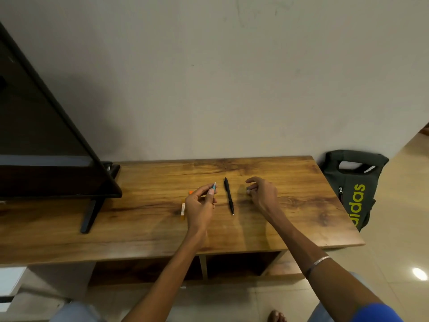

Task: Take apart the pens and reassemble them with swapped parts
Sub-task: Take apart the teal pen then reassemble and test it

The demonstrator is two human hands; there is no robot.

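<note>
Black pen (229, 196) lies between left hand (200, 203) — pinching teal pen piece (213, 186) — and loosely curled right hand (263, 192).

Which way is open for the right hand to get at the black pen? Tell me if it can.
Probably yes. The right hand hovers just right of the black pen, which lies alone on the table with bare wood between them. The left hand, holding a teal pen part, stays on the pen's other side.

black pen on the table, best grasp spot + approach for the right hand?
Pinch the black pen mid-barrel, coming from above and from its right side, finger and thumb across its width. It lies flat on the table, tip toward the person, with bare wood on both sides. The right hand hovers just to its right, fingers loosely curled; the left hand holds the teal pen.
</note>
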